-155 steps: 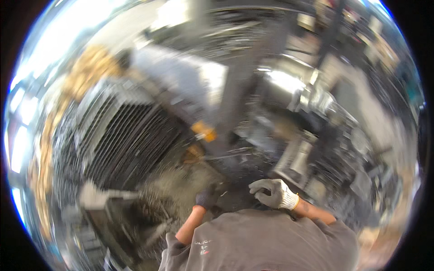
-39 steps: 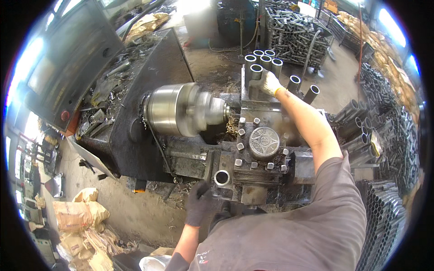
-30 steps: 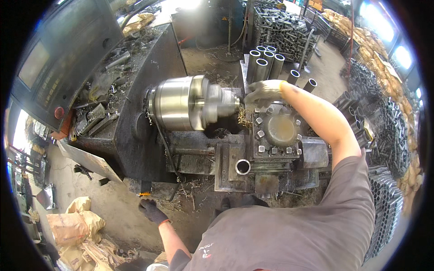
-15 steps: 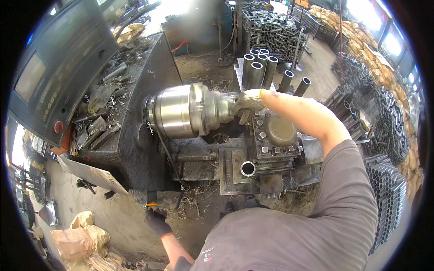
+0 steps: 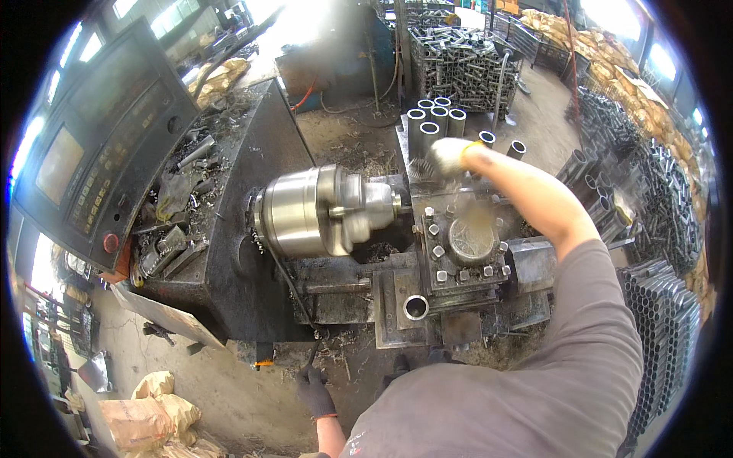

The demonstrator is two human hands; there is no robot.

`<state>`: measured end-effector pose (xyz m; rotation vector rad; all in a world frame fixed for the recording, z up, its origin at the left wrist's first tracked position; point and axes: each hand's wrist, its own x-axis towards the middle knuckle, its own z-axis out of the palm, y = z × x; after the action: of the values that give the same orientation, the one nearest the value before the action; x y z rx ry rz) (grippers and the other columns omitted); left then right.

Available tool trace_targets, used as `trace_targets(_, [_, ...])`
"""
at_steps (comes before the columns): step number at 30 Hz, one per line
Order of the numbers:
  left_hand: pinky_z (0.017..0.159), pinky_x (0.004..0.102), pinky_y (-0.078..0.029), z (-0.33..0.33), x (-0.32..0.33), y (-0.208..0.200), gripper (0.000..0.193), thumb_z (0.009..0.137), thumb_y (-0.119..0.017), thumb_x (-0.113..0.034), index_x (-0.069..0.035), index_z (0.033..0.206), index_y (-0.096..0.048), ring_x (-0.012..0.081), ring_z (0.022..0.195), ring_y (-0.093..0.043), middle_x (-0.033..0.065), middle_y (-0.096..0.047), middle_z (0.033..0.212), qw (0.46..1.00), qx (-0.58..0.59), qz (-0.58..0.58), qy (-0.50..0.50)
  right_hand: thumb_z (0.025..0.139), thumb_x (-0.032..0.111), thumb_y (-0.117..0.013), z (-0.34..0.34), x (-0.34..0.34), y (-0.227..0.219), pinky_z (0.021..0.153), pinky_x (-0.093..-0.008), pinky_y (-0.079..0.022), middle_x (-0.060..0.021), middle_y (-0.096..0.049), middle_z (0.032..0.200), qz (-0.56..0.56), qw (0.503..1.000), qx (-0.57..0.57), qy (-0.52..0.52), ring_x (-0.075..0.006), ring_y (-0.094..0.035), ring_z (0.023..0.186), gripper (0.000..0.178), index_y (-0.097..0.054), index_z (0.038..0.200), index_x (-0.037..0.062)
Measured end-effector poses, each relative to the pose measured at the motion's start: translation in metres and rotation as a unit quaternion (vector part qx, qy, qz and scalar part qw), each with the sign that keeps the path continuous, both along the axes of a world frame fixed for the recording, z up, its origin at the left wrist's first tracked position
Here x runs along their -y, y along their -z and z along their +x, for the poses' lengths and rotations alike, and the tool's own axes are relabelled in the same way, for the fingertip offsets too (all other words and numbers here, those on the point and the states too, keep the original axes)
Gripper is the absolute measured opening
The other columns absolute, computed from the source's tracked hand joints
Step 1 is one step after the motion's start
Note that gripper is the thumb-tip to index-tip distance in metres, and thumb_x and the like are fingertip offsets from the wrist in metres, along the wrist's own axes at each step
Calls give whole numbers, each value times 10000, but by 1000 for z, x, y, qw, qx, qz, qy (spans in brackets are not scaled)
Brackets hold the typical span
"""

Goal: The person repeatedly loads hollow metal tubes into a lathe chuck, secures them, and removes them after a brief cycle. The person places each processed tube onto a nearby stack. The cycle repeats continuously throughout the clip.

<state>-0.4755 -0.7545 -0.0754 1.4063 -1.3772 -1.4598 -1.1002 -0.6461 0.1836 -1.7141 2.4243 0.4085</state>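
My left hand (image 5: pixel 315 393), in a dark glove, is low in the view, its fingers closed round the lower end of a thin dark rod (image 5: pixel 313 354) beside the lathe. My right hand (image 5: pixel 449 158), in a pale grey glove, is beside several upright metal tubes (image 5: pixel 429 139) behind the tool post. Motion smears its fingers, so its grip is unclear. The lathe chuck (image 5: pixel 294 211) has a polished body, and its jaws (image 5: pixel 365 206) are blurred. Right of it sits the square tool post (image 5: pixel 472 243) with bolts round its top. A single tube (image 5: pixel 415 308) stands on the near plate.
A control panel (image 5: pixel 95 164) with a red button is at the left. Metal chips and scraps (image 5: pixel 179 191) litter the machine top. Paper sacks (image 5: pixel 145 420) lie on the floor at lower left. A crate of metal parts (image 5: pixel 466 72) stands behind; stacked tubes (image 5: pixel 660 328) are at the right.
My right hand has moved from the chuck's front end back and right to the standing tubes. My left hand has shifted right, from beside the orange-marked part to the thin rod.
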Motion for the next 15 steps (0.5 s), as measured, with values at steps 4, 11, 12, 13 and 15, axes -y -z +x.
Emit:
trace_targets(4, [633, 277, -470, 3, -7, 10, 148, 1018, -598, -144, -19, 1092, -626, 126, 768, -590, 50, -619, 886, 999, -14, 39, 14, 958, 168, -702, 16, -23, -91, 557, -363, -559, -94, -739, 755, -590, 804, -69, -33, -203, -669, 556, 150, -747, 1057, 65])
trace_targets(11, [683, 283, -475, -52, -1, -10, 164, 1028, -604, -175, -27, 1091, -643, 106, 764, -558, 27, -633, 898, 997, -42, -12, 58, 864, 115, -664, 77, 67, -57, 777, -426, -631, -224, -785, 923, -200, 976, -35, 82, -390, -773, 852, 187, -765, 921, -32])
trace_targets(12, [694, 285, -481, -57, -1, -20, 166, 1027, -610, -172, -26, 1100, -643, 107, 774, -562, 22, -634, 900, 998, -1, -22, 51, 845, 143, -673, 76, 59, -44, 786, -454, -622, -236, -769, 895, -188, 981, -6, 41, -414, -759, 851, 202, -770, 901, -25])
trace_targets(13, [704, 287, -487, -63, -4, -29, 169, 1026, -615, -170, -26, 1109, -644, 107, 784, -566, 18, -635, 902, 998, 10, -34, 58, 826, 172, -681, 73, 47, -33, 796, -482, -612, -247, -753, 868, -137, 990, 6, 36, -439, -746, 849, 219, -775, 881, -19])
trace_targets(15, [731, 299, -505, -72, -10, -50, 175, 1021, -623, -160, -24, 1129, -650, 124, 806, -589, 25, -651, 922, 996, 27, -43, 79, 824, 196, -694, 56, 31, -20, 782, -486, -605, -245, -754, 879, -119, 992, 40, -16, -427, -744, 840, 228, -776, 865, -13])
